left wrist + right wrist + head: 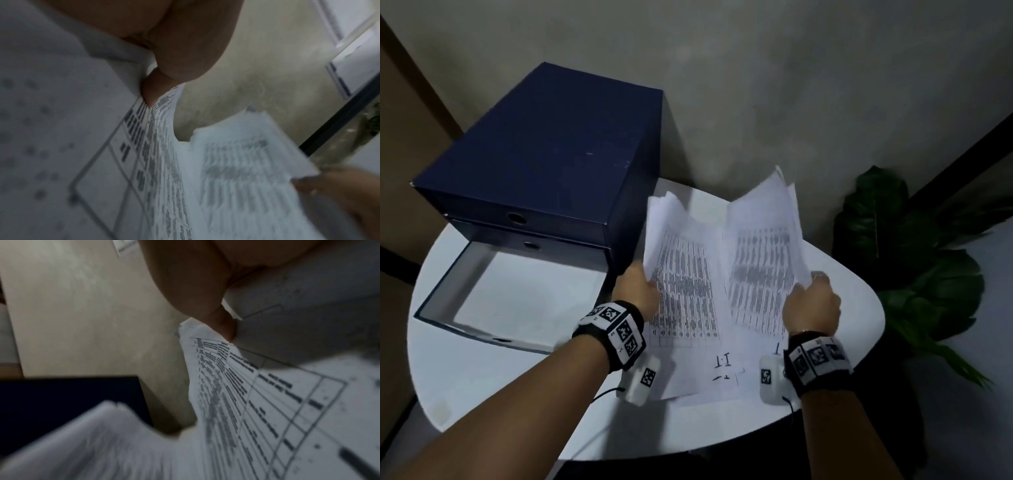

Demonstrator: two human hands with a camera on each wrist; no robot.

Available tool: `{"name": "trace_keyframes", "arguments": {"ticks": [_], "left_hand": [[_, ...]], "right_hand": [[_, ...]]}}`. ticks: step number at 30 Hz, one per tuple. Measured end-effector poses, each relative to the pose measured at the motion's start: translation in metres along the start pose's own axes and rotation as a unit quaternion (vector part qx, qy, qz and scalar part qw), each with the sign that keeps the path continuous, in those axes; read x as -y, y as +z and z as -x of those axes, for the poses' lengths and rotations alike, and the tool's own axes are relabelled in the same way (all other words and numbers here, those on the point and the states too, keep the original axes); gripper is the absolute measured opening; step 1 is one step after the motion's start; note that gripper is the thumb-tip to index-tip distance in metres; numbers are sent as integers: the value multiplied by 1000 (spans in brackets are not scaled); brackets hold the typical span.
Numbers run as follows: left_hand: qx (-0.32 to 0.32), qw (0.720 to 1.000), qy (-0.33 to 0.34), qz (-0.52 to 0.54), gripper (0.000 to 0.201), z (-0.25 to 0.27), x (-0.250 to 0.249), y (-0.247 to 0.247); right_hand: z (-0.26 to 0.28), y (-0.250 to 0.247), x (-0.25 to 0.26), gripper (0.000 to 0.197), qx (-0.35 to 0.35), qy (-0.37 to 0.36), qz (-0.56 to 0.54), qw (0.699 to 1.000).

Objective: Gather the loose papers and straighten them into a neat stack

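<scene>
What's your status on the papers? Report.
Left hand grips left bundle, right hand grips right bundle. Papers lifted, not yet squared. Blue drawer box close on left.

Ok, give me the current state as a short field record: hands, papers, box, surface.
left hand: grips the left edge of the left bundle of papers
right hand: grips the right edge of the right bundle
papers: two lifted bundles, far ends raised, not yet one stack
sheets under them: flat on the table
drawer box: dark blue, lower drawer pulled open
table: white, rounded
plant: right of the table
</scene>
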State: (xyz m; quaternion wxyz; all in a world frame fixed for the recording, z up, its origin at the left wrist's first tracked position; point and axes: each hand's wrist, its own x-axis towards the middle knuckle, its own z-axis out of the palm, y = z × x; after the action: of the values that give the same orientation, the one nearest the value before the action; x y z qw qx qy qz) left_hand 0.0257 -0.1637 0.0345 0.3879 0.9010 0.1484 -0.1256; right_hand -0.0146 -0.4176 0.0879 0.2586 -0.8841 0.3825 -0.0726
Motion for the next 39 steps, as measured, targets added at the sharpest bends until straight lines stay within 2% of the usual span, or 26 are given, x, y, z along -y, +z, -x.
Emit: {"name": "trace_keyframes", "arguments": {"ticks": [4, 7, 11, 14, 17, 18, 20, 22, 25, 27, 29, 32, 35, 37, 39], "left_hand": [[44, 999, -31, 2, 33, 2, 11, 21], [81, 996, -37, 13, 30, 4, 15, 30], [95, 991, -42, 87, 29, 2, 16, 30], [93, 982, -92, 133, 54, -2, 15, 23], [113, 965, -149, 184, 78, -7, 16, 21], [123, 966, -144, 174, 78, -8, 16, 20], [141, 980, -119, 73, 67, -5, 13, 19], [133, 986, -102, -11, 61, -2, 11, 23], [81, 994, -71, 16, 45, 1, 8, 24], [46, 998, -28, 23, 39, 3, 0, 18], [16, 1000, 19, 0, 36, 2, -9, 7], [-18, 997, 72, -35, 29, 1, -24, -16], [-50, 991, 107, -59, 28, 1, -34, -31], [-65, 990, 108, -66, 28, 1, -36, -38], [-69, 990, 106, -64, 27, 1, -37, -43]], "right_hand": [[-13, -48, 23, 20, -88, -59, -117, 987], [-26, -66, 25, 18, -84, -74, -210, 971], [-31, -44, 9, 16, 28, -46, -261, 964], [-30, 1, -19, 21, 135, -9, -232, 963], [-24, 45, -46, 46, 232, 8, -140, 963], [-18, 56, -52, 51, 248, 12, -93, 964], [-6, 78, -56, 55, 243, 5, -20, 970], [7, 93, -54, 58, 234, -22, -2, 972], [17, 107, -50, 50, 225, -53, 35, 972], [16, 105, -58, 50, 168, -9, 67, 984], [16, 103, -66, 63, 161, 40, 92, 982], [19, 106, -67, 85, 185, 20, 152, 971], [13, 113, -63, 98, 189, 11, 164, 968], [11, 114, -55, 95, 202, 9, 151, 967], [9, 115, -47, 77, 219, 22, 108, 970]]}}
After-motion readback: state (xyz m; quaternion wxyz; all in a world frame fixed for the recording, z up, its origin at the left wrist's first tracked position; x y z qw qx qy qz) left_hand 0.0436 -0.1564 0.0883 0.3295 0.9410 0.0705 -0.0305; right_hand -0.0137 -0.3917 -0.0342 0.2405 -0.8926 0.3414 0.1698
